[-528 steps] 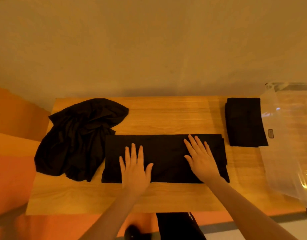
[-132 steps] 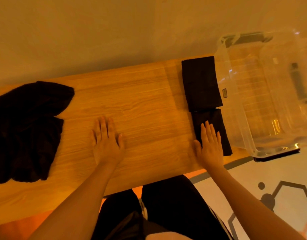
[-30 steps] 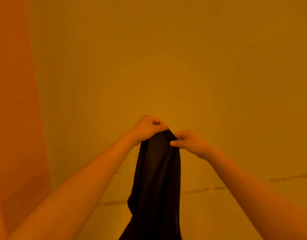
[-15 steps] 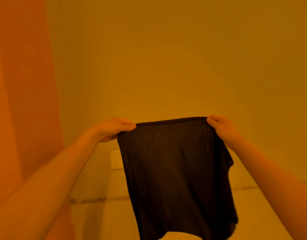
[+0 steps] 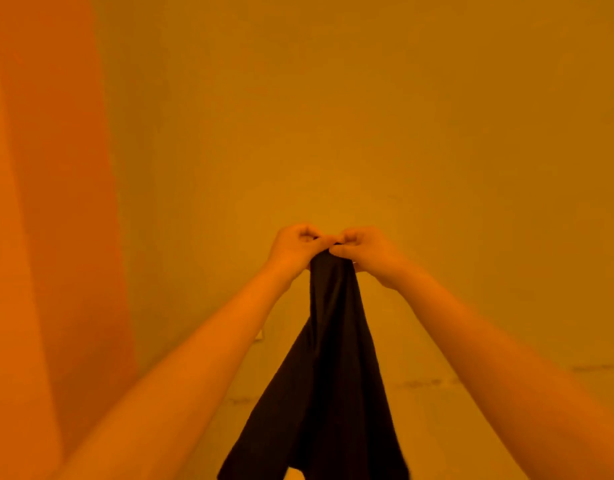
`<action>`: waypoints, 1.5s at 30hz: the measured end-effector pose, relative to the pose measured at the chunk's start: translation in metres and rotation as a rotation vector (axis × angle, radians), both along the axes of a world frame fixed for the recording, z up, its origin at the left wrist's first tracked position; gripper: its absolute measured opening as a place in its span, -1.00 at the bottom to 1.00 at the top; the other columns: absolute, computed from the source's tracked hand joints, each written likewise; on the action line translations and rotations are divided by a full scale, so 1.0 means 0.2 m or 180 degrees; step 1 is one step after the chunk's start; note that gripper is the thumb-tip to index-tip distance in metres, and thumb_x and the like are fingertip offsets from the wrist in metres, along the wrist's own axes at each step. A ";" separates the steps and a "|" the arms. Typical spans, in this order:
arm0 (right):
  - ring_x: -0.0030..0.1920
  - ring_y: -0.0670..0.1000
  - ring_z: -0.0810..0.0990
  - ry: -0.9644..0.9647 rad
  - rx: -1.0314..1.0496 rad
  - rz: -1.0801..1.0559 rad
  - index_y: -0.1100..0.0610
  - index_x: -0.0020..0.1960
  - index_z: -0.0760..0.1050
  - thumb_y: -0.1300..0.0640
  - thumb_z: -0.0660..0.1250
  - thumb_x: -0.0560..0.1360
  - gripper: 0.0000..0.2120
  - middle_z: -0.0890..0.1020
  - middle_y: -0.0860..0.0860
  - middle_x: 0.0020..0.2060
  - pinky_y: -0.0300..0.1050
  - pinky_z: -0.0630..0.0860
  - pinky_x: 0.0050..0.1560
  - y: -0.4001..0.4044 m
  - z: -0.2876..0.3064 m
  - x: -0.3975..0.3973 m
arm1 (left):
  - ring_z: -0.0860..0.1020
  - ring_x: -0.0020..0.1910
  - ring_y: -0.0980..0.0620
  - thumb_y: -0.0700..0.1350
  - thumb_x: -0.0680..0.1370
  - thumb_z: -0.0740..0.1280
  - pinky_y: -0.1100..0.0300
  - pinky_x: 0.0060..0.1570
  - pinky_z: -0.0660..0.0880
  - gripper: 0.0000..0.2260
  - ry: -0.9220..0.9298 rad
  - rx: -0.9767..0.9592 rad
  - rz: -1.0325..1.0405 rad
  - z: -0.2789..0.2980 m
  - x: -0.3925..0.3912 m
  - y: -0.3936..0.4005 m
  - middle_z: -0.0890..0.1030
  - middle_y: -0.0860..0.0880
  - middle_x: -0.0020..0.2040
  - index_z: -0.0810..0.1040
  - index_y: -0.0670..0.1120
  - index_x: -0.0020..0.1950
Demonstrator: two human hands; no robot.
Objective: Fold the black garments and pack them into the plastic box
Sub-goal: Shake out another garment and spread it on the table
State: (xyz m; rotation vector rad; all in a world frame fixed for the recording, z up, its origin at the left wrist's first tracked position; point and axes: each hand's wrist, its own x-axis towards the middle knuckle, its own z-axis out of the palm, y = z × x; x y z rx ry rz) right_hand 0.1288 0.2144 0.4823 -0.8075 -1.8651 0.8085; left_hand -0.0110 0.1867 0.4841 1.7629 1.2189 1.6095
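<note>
Head cam: we've got our left hand (image 5: 293, 245) and right hand (image 5: 364, 252) touching, fingers curled and pinching the top of the black garment (image 5: 328, 375), which hangs bunched straight down below our fingertips against the plain wall (image 5: 367, 116).

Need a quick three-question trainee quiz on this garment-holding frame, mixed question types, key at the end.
1. True or false: the left hand and right hand both pinch the top of the black garment.
2. The garment: A) lies flat on a table, B) hangs bunched in the air, C) sits in a box?
3. Fill in: behind the hands is a plain ____.

Key: 1 true; 2 B; 3 wall.
</note>
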 end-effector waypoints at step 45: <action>-0.39 -0.21 0.35 0.0372 0.0181 0.0837 0.05 -0.25 0.41 -0.03 0.35 0.36 -0.82 0.46 -0.15 -0.41 -0.30 0.24 -0.30 0.05 0.07 0.11 | 0.60 -0.24 0.21 -0.14 0.59 0.22 0.39 -0.18 0.50 -0.86 0.0571 -0.0875 -0.0658 -0.26 -0.19 -0.15 0.63 0.05 -0.19 0.57 -0.08 -0.04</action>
